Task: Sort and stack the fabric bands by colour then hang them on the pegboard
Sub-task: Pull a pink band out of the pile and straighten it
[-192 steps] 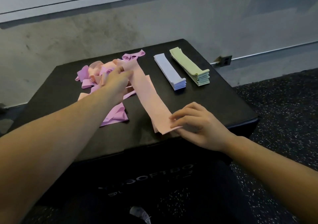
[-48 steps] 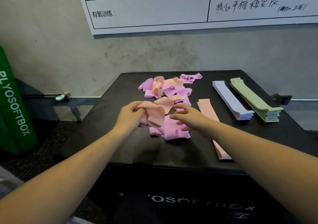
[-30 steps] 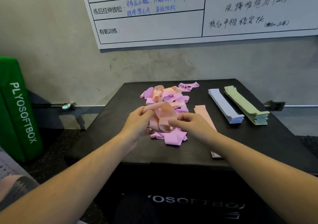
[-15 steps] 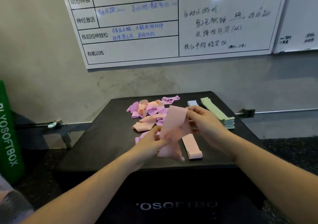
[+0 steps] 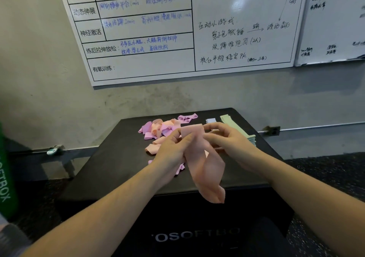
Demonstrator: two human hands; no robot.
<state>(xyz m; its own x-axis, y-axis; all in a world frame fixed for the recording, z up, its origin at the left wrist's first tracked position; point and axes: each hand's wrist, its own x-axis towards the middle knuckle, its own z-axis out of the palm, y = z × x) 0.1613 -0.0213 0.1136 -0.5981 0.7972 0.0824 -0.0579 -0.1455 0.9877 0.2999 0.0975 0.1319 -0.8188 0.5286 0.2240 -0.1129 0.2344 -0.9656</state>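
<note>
A peach fabric band (image 5: pixel 203 164) hangs between my two hands above the black foam box (image 5: pixel 118 162). My left hand (image 5: pixel 173 148) grips its upper left edge and my right hand (image 5: pixel 229 144) holds its upper right side. Behind my left hand a loose heap of pink and peach bands (image 5: pixel 158 132) lies on the box. A green stack (image 5: pixel 239 130) and the far tip of a pale blue stack (image 5: pixel 211 120) show beyond my right hand. The peach stack is hidden by my hands and the band.
A whiteboard (image 5: pixel 177 29) with handwriting hangs on the grey wall behind the box. A green foam box (image 5: pixel 6 177) stands at the far left. Dark speckled floor (image 5: pixel 335 173) lies to the right of the box.
My hands have lifted the peach band higher and closer to me, and it now hangs down in a loop. The camera has tilted up, showing more of the whiteboard.
</note>
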